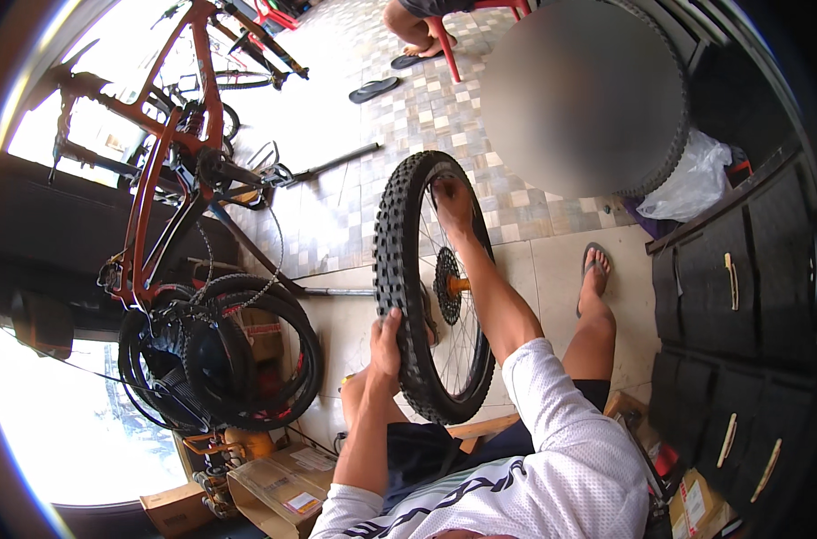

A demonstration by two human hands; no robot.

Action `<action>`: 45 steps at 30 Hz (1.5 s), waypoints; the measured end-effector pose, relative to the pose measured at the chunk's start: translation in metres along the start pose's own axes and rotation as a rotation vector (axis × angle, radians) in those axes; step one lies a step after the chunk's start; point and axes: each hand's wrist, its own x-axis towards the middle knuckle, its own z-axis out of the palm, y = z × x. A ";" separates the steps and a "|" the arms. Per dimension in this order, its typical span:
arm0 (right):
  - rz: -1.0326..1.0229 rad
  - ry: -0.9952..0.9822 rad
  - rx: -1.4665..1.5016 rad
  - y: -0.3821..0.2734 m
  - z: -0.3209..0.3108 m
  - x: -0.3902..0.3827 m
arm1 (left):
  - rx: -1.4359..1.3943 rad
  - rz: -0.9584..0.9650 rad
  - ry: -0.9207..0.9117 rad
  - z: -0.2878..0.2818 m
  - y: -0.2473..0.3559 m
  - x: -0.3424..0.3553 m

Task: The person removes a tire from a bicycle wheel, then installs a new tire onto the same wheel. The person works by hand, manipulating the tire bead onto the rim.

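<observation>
Wheel [396, 269]: knobbly black tyre, upright between both hands, in front of the seated person; side with cassette [447, 286] and orange hub [460, 284] turned toward the right forearm.
Long axis: runs roughly up-down in view, slim oval, top end leaning a touch left.
Left hand [386, 349]: gripping the tyre from outside, on the tread, lower left; wheel lies directly to its right, touching.
Right hand [452, 202]: closed on the upper inner edge of the wheel, fingers curled in; wheel body lies below and left of it. Fingertips dark, so rim or tyre edge can't be told apart.
Nearer hand: neither, both in contact; left sits low on the outside, right sits high on the inside. Cassette is below the right hand, just beside its forearm.
Left side: orange bike frame [193, 141], loose black tyres [311, 359] under it, well apart from wheel.
Lower left: cardboard box [269, 490].
Right side: black drawers [696, 287].
</observation>
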 end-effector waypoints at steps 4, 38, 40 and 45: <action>0.013 -0.314 -0.002 -0.061 0.003 -0.061 | -0.059 -0.051 -0.018 -0.040 -0.016 0.053; -0.828 0.482 -1.328 -0.488 -0.447 -0.150 | -0.527 0.007 0.022 0.046 -0.007 0.062; -0.866 0.568 -1.479 -0.530 -0.474 -0.154 | -0.566 0.025 0.052 0.061 -0.005 0.051; -0.592 0.696 -1.732 -0.596 -0.553 -0.154 | -0.635 -0.002 0.185 0.093 -0.005 0.035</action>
